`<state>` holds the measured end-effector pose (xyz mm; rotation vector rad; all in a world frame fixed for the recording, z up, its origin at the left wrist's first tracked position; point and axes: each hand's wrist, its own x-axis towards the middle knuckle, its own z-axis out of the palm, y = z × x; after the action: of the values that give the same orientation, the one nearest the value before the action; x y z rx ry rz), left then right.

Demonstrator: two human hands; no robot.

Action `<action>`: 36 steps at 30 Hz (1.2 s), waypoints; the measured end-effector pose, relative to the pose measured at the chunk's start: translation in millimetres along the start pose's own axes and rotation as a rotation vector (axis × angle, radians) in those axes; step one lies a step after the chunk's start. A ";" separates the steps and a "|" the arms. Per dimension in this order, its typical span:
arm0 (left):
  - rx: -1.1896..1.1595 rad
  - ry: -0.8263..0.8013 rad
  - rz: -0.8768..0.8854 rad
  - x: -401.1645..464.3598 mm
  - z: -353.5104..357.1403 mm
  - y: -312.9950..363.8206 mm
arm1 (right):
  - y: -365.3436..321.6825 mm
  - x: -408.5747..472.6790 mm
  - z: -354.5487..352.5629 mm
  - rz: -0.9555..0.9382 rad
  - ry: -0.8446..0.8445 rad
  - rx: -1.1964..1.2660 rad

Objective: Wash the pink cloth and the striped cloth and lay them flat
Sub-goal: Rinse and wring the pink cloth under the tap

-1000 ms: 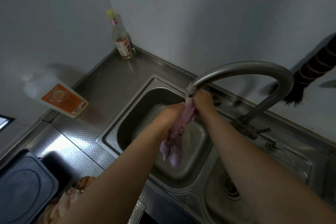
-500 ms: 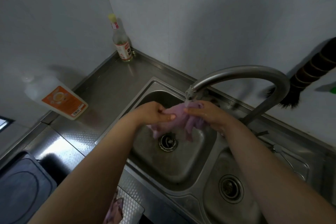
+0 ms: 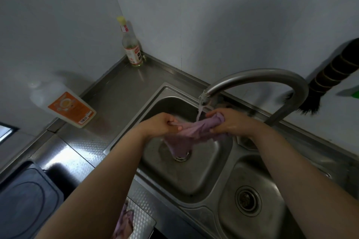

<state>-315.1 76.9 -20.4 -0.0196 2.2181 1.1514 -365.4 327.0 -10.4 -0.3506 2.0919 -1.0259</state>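
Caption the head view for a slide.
Both hands, left hand and right hand, stretch the pink cloth under the running faucet.

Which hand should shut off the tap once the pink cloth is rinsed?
Probably right. The right hand grips the pink cloth nearest the faucet base. The left hand holds the far end; no tap handle is visible.

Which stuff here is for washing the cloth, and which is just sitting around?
For the job: pink cloth, left hand, right hand, faucet, left sink basin.
Just lying about: glass bottle, orange-labelled jug, brush.
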 end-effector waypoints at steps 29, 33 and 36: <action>-1.121 0.430 -0.326 38.0 77.2 82.7 | -28.7 25.3 61.7 0.009 0.747 0.262; -1.190 0.396 -0.311 31.6 59.9 72.5 | -31.6 21.6 81.0 0.016 0.680 0.232; -1.152 0.121 -0.271 20.8 62.9 65.8 | -15.3 30.1 53.4 0.091 0.619 0.389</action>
<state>-317.7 169.6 -9.8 -0.8373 1.2894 2.1021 -347.4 271.5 -34.7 0.2954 2.3253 -1.5943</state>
